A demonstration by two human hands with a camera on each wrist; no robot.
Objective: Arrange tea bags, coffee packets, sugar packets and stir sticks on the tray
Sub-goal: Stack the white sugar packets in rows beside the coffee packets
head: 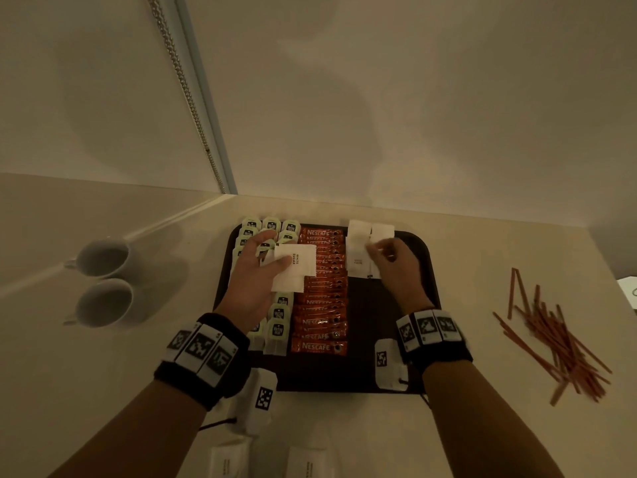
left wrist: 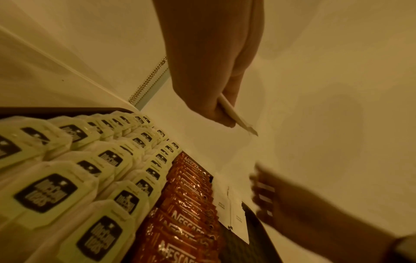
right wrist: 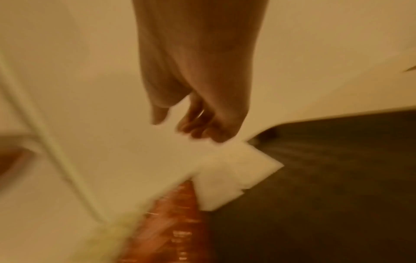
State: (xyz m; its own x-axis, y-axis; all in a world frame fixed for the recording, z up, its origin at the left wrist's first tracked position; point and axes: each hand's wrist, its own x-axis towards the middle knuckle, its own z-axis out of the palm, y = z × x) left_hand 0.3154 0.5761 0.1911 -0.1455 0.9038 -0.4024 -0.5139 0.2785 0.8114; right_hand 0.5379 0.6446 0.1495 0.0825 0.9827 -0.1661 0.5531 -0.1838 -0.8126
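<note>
A dark tray (head: 379, 322) holds columns of pale green tea bags (head: 277, 331) on its left and a row of orange coffee packets (head: 319, 347) down its middle. White sugar packets (head: 358, 243) lie at its far right. My left hand (head: 275, 260) pinches a small stack of white sugar packets (head: 298, 267) above the tea bags and coffee; the left wrist view shows this stack (left wrist: 238, 117) edge-on. My right hand (head: 379, 251) hovers over the laid sugar packets (right wrist: 234, 178), fingers loosely curled and holding nothing (right wrist: 198, 128). Red stir sticks (head: 558, 339) lie heaped on the counter, right of the tray.
Two white cups (head: 103, 257) (head: 103, 301) stand left of the tray. More sugar packets (head: 227, 460) (head: 306, 464) lie on the counter near me. A wall runs close behind the tray. The tray's near right part (right wrist: 337, 178) is bare.
</note>
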